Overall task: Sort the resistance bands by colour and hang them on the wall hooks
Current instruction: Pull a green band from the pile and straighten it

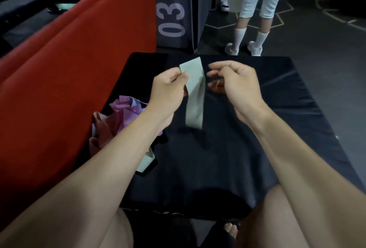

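A pale green resistance band (195,97) hangs as a flat loop above the black mat (277,109). My left hand (168,89) pinches its upper end between thumb and fingers. My right hand (235,83) hovers just right of the band with fingers loosely curled, holding nothing that I can see. A heap of pink and lilac bands (116,117) lies at the mat's left edge, partly hidden under my left forearm. Another pale green band (146,160) peeks out below that forearm.
A red padded surface (69,59) rises along the left. A dark block marked 03 (174,10) stands behind the mat. A person in white trousers and socks (255,10) stands on the dark floor beyond the mat. No wall hooks are in view.
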